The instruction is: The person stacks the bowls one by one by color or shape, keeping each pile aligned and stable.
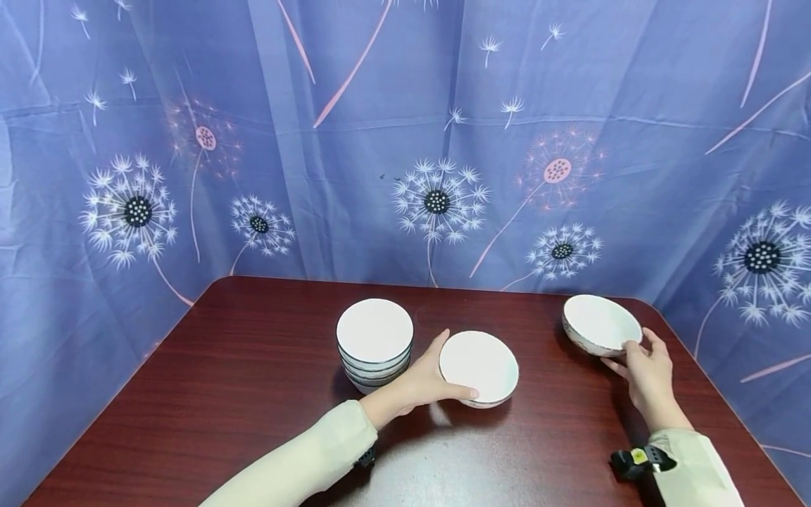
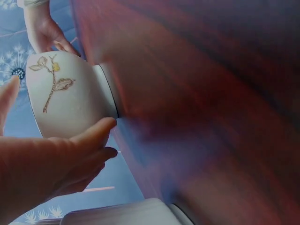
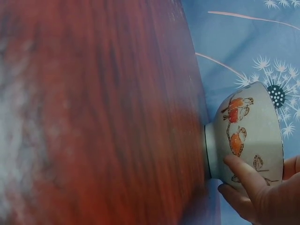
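Observation:
In the head view a white bowl (image 1: 479, 367) is at mid-table, held by my left hand (image 1: 423, 380), with the thumb along its near rim and the fingers round its left side. The left wrist view shows a brown branch drawn on that bowl (image 2: 65, 93), its foot close to the tabletop. My right hand (image 1: 649, 377) grips a second white bowl (image 1: 600, 325) near the table's far right corner. Its thumb lies at the rim, the fingers below on the outer wall. Orange birds decorate this bowl (image 3: 246, 126) in the right wrist view.
A stack of several white bowls (image 1: 375, 331) with dark rims stands just left of my left hand. All of it is on a dark red wooden table (image 1: 209, 394). A blue curtain (image 1: 355, 176) with dandelion prints hangs behind the table and along its sides.

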`<state>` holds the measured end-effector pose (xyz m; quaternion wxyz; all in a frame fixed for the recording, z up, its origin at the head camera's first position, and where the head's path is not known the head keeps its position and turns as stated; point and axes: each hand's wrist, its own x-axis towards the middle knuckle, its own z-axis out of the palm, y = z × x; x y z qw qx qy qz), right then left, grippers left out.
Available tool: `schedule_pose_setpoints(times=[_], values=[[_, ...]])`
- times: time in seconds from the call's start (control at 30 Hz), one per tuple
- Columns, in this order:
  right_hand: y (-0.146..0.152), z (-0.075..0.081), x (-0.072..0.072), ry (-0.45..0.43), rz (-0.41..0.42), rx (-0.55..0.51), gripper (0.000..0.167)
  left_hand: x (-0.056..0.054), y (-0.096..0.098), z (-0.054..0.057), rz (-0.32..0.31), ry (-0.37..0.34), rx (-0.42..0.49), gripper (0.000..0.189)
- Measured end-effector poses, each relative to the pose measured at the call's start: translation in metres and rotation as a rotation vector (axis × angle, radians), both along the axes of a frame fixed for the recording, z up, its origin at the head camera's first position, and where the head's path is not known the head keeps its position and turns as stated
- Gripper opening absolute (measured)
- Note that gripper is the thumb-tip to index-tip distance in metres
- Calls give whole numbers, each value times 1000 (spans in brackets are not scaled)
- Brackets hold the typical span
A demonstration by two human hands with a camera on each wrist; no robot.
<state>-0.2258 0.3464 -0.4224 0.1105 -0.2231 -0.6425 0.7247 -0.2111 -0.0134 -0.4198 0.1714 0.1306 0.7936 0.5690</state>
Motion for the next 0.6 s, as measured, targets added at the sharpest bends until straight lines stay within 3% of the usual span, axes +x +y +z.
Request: schedule_pose_setpoints(times=[0.23, 0.43, 0.6], values=[[0, 1, 0, -4, -23, -78, 69, -2, 2, -2, -49, -12, -4, 123], [-1, 2, 0, 1, -54, -157, 67, -1, 1, -2, -43, -15, 7, 122], [-3, 1, 0, 9, -85, -150, 66, 0, 0, -2, -37, -21, 11, 121]])
